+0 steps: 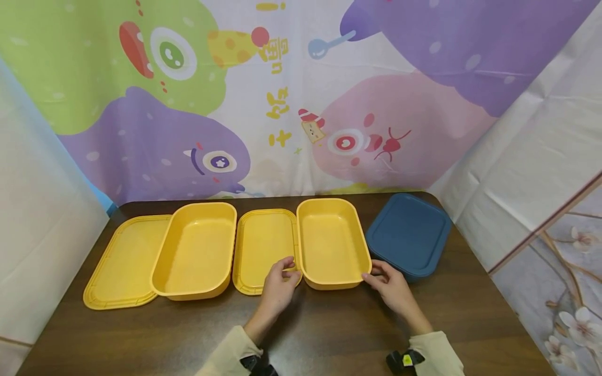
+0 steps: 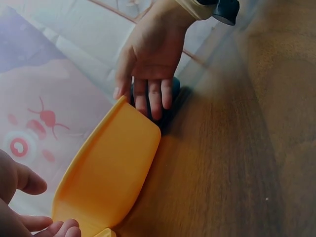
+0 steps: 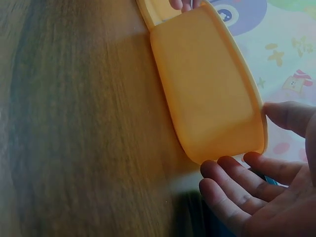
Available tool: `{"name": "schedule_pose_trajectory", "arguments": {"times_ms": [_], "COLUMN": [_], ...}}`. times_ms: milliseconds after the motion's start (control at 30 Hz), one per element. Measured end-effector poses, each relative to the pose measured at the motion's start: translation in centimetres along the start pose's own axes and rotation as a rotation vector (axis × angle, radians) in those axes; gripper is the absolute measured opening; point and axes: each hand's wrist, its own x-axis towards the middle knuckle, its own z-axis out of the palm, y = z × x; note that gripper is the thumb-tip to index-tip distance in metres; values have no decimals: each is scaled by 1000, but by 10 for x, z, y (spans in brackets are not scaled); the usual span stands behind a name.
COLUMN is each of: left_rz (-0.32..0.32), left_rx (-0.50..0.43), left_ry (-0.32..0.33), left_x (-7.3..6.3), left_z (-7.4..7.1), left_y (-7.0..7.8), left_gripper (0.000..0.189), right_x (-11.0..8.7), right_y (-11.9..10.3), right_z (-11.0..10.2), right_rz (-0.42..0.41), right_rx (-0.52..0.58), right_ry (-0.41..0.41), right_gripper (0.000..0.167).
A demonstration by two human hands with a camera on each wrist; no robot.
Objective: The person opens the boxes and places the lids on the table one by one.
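Note:
A small yellow container (image 1: 333, 245) stands upright on the table, its inside bare. My right hand (image 1: 390, 287) is at its near right corner. In the right wrist view the thumb meets the rim and the fairly straight fingertips (image 3: 212, 170) lie along the outer wall. My left hand (image 1: 280, 286) hovers by the container's near left side, over the near end of a small yellow lid (image 1: 265, 245). Its fingers are loosely bent, with nothing held between them. The left wrist view shows part of this hand at the lower left, beside the yellow container (image 2: 111, 168).
Left of the small lid stands a larger yellow container (image 1: 195, 250), its edge overlapping a large yellow lid (image 1: 124, 266). A blue lidded container (image 1: 409, 232) is at the right, close to my right hand. A cartoon-printed cloth (image 1: 282, 167) hangs behind the brown table (image 1: 188, 326).

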Motion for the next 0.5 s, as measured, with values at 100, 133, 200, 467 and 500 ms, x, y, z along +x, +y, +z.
{"name": "schedule_pose_trajectory", "arguments": {"times_ms": [100, 133, 200, 467, 500], "left_rz": [12, 10, 20, 37, 43], "left_rx": [-11, -18, -26, -36, -33], "left_ry": [-7, -11, -22, -30, -25], "left_x": [0, 0, -1, -4, -4], "left_z": [2, 3, 3, 4, 4], "left_y": [-1, -1, 0, 1, 1], "left_gripper": [45, 45, 45, 44, 43], "right_x": [-1, -2, -4, -10, -10], "right_y": [2, 3, 5, 8, 8], "right_z": [-3, -4, -7, -16, -17], "right_rz": [-14, -19, -34, -86, -95], "right_rx": [-19, -30, -51, -61, -65], "right_ry": [-8, -10, -19, -35, -35], "right_gripper": [50, 50, 49, 42, 41]}}
